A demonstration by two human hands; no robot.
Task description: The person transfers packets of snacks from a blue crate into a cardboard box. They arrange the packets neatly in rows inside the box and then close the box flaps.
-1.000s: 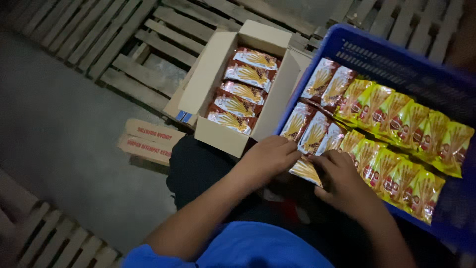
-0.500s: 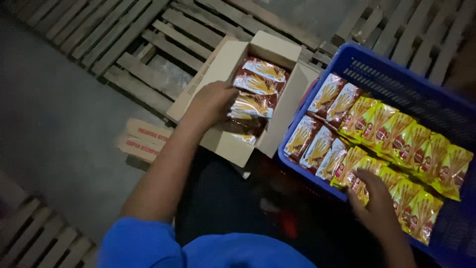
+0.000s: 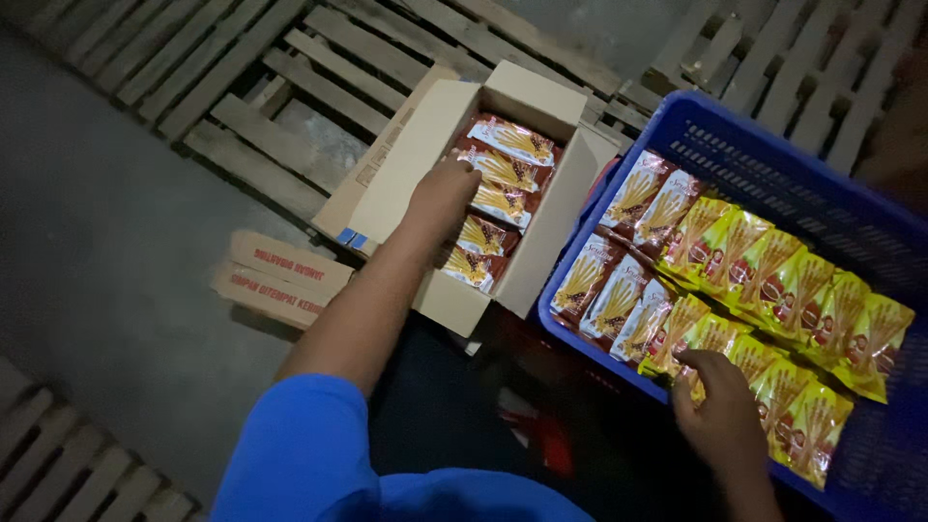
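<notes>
Two hands are being used at once. The left hand (image 3: 440, 198) is being pressed, fingers curled together, onto the red snack packets (image 3: 493, 198) lined up inside the open cardboard box (image 3: 527, 97); whether one is gripped cannot be told. The right hand (image 3: 720, 416) is being laid, fingers loosely spread, on the yellow packets (image 3: 802, 290) in the blue crate (image 3: 773, 145). Packing appears underway; a firm pinch on one crate packet is probably called for next.

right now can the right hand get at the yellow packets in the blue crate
Probably yes. The right hand already rests on the near row of yellow packets in the open-topped blue crate, with nothing over them. The left hand is away in the cardboard box.
</notes>
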